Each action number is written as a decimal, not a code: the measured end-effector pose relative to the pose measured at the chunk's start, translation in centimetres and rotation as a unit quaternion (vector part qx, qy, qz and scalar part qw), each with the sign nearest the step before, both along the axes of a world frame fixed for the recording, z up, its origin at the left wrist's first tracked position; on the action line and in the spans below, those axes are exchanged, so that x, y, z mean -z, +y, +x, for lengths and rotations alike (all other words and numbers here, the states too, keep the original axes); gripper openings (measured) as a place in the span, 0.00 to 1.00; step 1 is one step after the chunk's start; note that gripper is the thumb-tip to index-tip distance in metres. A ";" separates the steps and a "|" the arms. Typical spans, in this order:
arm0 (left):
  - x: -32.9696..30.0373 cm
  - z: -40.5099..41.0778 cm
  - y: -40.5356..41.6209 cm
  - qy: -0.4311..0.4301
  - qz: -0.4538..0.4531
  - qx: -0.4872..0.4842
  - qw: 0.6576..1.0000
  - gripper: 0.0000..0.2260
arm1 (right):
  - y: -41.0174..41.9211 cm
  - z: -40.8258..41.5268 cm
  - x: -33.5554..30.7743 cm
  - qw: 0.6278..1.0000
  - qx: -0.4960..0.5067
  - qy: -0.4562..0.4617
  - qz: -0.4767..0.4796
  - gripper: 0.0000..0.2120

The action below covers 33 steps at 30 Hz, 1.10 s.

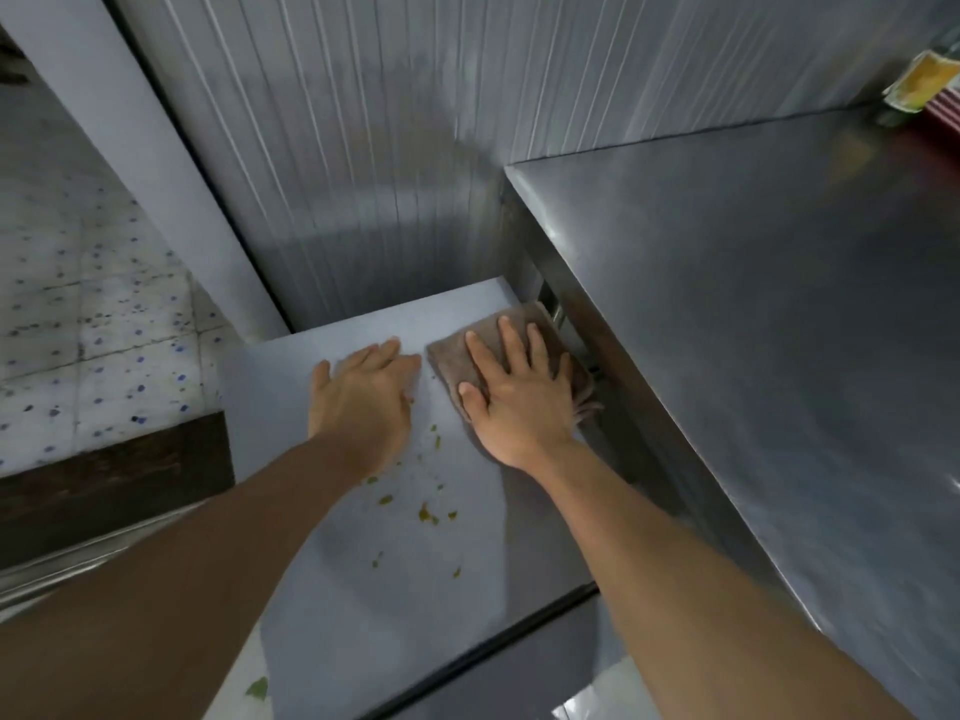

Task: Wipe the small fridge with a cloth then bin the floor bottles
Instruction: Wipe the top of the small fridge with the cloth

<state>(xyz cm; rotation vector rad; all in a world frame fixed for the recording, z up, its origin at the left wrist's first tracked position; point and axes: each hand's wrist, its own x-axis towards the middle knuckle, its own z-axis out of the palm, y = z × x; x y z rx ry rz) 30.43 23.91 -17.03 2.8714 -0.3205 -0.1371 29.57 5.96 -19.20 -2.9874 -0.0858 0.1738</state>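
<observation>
The small fridge's flat grey top [415, 563] fills the lower middle of the head view. Yellow-green crumbs and stains [426, 511] are scattered across its centre. A brown cloth [457, 356] lies spread at the top's far right corner. My right hand [519, 397] presses flat on the cloth, fingers apart. My left hand [363, 397] rests flat on the bare fridge top just left of the cloth, fingers together and holding nothing. No bottles are in view.
A steel counter [753, 330] rises close along the fridge's right side, with a packet [919, 85] at its far corner. A ribbed metal wall [363, 148] stands behind. Speckled floor tiles [78, 330] and a dark wooden ledge [114, 475] lie to the left.
</observation>
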 end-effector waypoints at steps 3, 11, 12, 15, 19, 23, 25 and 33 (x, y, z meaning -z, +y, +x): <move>-0.2 -0.3 -0.5 0.015 -0.024 -0.026 0.999 0.22 | 0.1 -1.2 -0.6 1.000 -0.009 0.020 -0.001 0.28; -1.3 0.3 0.1 0.044 -0.003 0.012 0.999 0.21 | -2.2 -11.0 -2.7 0.999 0.022 0.045 0.016 0.25; -1.5 1.0 0.4 0.035 0.005 0.019 0.999 0.20 | -2.3 -10.4 -2.9 0.998 0.037 0.045 0.027 0.22; -1.6 2.6 1.6 -0.011 0.038 0.028 0.999 0.20 | -1.8 -8.4 -2.5 0.998 0.048 0.035 0.006 0.19; -0.6 3.3 3.0 -0.050 0.007 0.061 0.997 0.21 | -0.8 -6.8 -1.2 0.997 0.066 0.017 -0.031 0.27; -0.5 3.9 3.9 -0.081 -0.041 0.088 0.992 0.20 | 0.1 -1.6 -0.6 0.998 0.061 0.010 -0.019 0.27; -0.2 3.9 4.1 -0.065 -0.063 0.085 0.992 0.20 | 0.4 2.2 -0.1 0.999 0.041 -0.003 -0.003 0.26; 0.1 3.8 4.5 -0.078 -0.085 0.088 0.989 0.21 | 0.8 10.8 0.2 0.998 -0.023 -0.059 0.010 0.20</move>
